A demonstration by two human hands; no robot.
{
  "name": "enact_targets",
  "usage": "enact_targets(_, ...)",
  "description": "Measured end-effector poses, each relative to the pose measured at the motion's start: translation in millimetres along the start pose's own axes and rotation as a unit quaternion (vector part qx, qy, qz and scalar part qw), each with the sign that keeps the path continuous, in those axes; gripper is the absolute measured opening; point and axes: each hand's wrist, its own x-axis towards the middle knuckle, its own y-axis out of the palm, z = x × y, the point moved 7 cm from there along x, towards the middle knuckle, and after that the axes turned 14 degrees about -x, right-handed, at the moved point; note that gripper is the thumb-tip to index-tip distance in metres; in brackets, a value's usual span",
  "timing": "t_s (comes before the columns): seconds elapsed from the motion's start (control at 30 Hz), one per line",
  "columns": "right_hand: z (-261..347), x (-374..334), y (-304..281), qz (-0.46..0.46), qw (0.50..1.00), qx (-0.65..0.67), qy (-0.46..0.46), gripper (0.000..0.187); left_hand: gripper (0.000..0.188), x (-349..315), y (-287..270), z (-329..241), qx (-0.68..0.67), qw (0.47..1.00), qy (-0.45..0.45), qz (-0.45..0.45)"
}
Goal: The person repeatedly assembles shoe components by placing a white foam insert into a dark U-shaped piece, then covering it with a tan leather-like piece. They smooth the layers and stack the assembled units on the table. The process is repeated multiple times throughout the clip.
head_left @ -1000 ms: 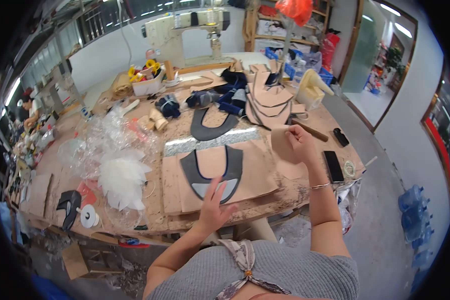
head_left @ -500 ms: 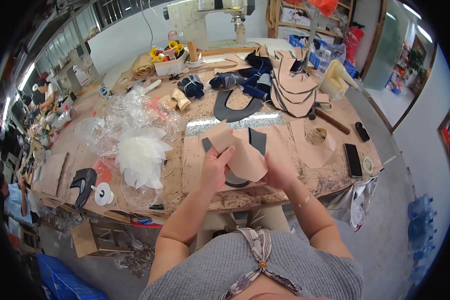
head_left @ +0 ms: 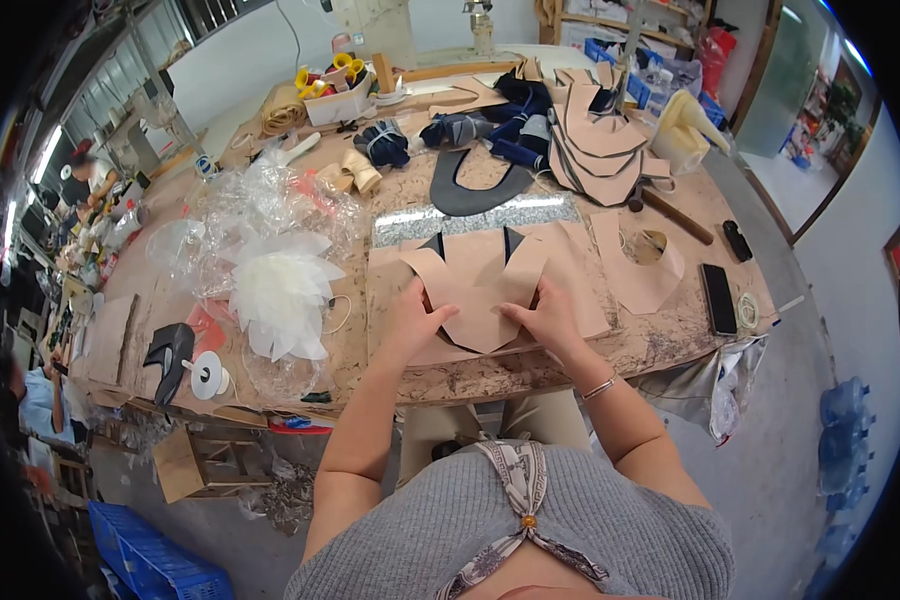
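A U-shaped pink-beige leather-like piece lies between my hands, its two arms pointing away from me. My left hand grips its left side, thumb on top. On its right side my right hand holds it the same way. Beneath it, a dark grey cut piece shows at the two upper tips and in a thin line along the lower edge. Both rest over a flat beige sheet on the worktable. Just beyond is a speckled stone slab, with another dark grey U-shaped piece past it.
Clear plastic and white translucent petal-shaped sheets lie to the left. At right are a beige cut-out, a hammer and a phone. Stacked beige pieces and dark blue bundles sit farther back.
The beige piece was tilted up in my hands; now it lies flat over the dark piece, arms pointing away. My right hand has shifted onto its right side. The view has moved slightly.
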Motion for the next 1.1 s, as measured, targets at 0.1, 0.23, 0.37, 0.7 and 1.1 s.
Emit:
enact_targets(0.1,-0.6,3.7,0.7,-0.013,0.995,-0.098,-0.002,0.043,0.039,5.7,-0.9,12.4,-0.029,0.999,0.014,-0.008)
enact_targets(0.23,-1.3,4.9,0.2,-0.025,0.991,-0.131,-0.016,0.042,0.039,12.5,-0.4,18.3,-0.029,0.999,0.026,-0.013)
enact_targets(0.37,4.2,3.2,-1.5,-0.031,0.99,-0.135,-0.023,0.042,0.039,5.6,-1.4,-4.7,0.019,1.0,0.002,-0.018)
enact_targets(0.7,-1.5,4.1,0.3,-0.02,0.997,-0.068,0.001,0.042,0.039,19.1,2.5,28.6,-0.232,0.972,0.002,0.027)
enact_targets(1.1,1.9,1.3,-0.5,-0.029,0.992,-0.116,-0.027,0.04,0.046,2.7,-1.8,-9.3,0.046,0.999,0.001,-0.024)
